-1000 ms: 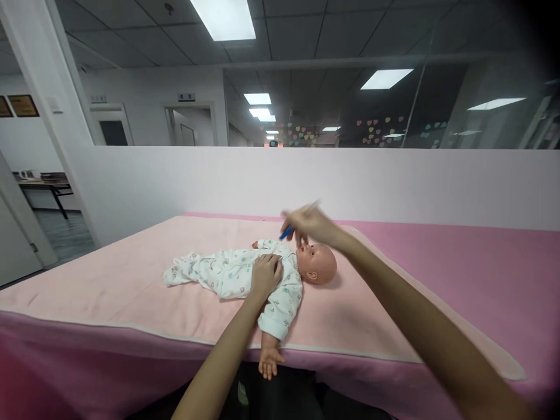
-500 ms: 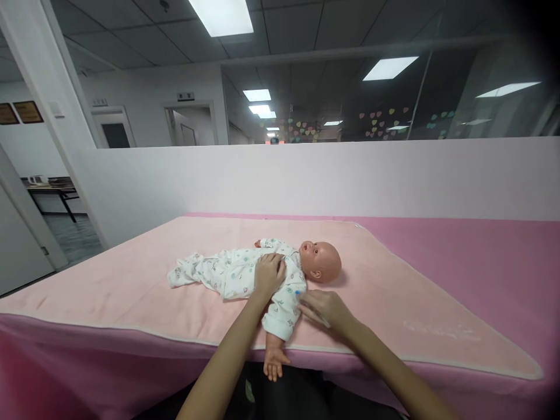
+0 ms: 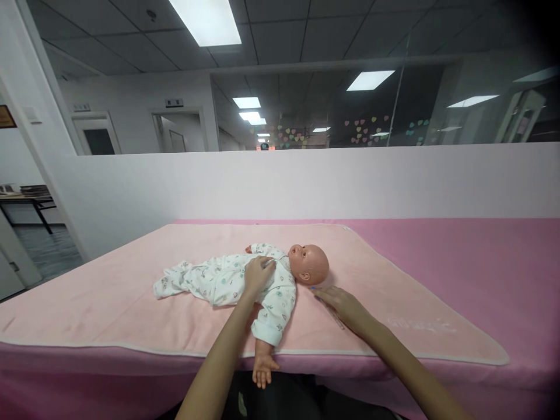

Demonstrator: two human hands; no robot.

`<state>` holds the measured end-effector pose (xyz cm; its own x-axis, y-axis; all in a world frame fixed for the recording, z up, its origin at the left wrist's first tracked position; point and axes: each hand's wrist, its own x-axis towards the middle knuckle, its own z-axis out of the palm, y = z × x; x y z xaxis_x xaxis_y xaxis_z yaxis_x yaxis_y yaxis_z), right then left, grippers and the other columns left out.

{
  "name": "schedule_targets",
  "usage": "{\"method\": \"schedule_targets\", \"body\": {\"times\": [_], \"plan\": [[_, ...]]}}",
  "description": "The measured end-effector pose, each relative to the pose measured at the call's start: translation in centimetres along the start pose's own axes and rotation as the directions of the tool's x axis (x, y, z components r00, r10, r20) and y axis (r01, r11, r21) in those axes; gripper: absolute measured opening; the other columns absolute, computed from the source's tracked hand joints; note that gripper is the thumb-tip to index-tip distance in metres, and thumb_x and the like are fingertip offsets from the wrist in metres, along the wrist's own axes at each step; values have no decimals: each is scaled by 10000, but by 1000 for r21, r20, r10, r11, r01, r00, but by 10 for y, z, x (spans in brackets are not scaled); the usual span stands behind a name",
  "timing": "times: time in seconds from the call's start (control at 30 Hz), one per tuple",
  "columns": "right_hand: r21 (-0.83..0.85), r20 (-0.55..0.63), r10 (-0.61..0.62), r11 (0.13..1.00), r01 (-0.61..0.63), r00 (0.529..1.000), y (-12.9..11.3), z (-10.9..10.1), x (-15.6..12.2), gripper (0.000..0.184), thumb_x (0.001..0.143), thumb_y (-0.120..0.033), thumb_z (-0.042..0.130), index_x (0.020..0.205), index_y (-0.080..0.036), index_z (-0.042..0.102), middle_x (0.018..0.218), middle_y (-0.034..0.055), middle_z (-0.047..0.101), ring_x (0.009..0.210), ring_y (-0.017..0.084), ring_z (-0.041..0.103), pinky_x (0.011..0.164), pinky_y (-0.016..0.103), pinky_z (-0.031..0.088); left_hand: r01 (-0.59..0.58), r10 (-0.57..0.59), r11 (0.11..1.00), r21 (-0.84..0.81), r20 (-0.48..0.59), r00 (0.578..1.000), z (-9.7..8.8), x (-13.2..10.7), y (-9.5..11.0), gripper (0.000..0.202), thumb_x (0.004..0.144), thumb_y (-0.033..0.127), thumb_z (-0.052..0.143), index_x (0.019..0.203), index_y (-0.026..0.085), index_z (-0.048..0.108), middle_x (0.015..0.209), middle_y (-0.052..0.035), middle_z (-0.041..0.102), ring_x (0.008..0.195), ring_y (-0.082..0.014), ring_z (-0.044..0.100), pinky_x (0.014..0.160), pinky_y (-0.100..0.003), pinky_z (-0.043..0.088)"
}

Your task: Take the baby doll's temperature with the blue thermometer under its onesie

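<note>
A baby doll [image 3: 308,264] in a white printed suit [image 3: 227,280] lies on its back, head to the right. One bare doll hand [image 3: 263,371] hangs past the table's front edge. On the doll's chest rests my left hand [image 3: 259,275], its fingers curled at the front of the suit near the collar. Just below the doll's head is my right hand [image 3: 345,304], closed on a thin, clear stick with a blue tip [image 3: 313,288], which looks like a glass thermometer. The stick slants along under my fingers, clear of the doll.
A peach blanket [image 3: 109,303] with a pale edge lies over a pink cover [image 3: 481,262]. Behind stands a low white wall [image 3: 306,184] with glass above it. At the far left is a side table [image 3: 26,199] with things on it.
My right hand has moved away from the doll's sleeve, up toward the head, with the thermometer in it. My left hand stays on the chest. The view has turned slightly right.
</note>
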<state>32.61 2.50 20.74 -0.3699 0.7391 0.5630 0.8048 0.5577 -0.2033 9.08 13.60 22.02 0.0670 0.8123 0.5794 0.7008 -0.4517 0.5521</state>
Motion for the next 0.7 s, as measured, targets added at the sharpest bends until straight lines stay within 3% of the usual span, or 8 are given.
{"method": "schedule_targets", "body": {"times": [0.1,0.17,0.33,0.47,0.7], "plan": [[58,-131,34,998,-26,991,-10,2,13,397,751,-156,372,1041,-356,555,946,-7,628,845,202,595,728,346,494,75,-75,997,-26,12,997,2,4,0,237,725,420,481,824,268,633,895,12,623,841,-163,532,734,-279,367],[61,-145,23,998,-15,989,-19,9,27,423,751,-138,358,1082,-338,529,996,3,611,894,207,578,758,355,485,64,-64,998,-19,10,998,3,3,2,215,728,398,485,823,269,630,898,12,618,840,-161,527,737,-280,367],[142,-266,33,990,6,964,-52,45,86,483,714,-62,304,1147,-195,471,1058,65,571,985,183,517,868,339,422,-131,147,982,137,-121,982,2,-9,9,194,790,303,418,829,206,582,944,-36,573,905,-172,477,806,-308,346],[260,-331,146,964,-58,932,-67,77,124,472,672,-32,282,1054,-187,510,967,81,577,882,183,524,776,320,450,-207,259,944,256,-188,948,2,-17,13,178,802,207,394,924,175,520,1015,-68,527,977,-176,433,851,-312,321],[388,-414,296,913,-128,861,-57,101,126,386,655,-45,298,935,-165,536,910,92,571,859,191,506,777,320,427,-201,230,957,210,-125,965,0,-18,16,148,817,250,389,859,205,524,852,-32,567,874,-160,464,794,-303,315]]}}
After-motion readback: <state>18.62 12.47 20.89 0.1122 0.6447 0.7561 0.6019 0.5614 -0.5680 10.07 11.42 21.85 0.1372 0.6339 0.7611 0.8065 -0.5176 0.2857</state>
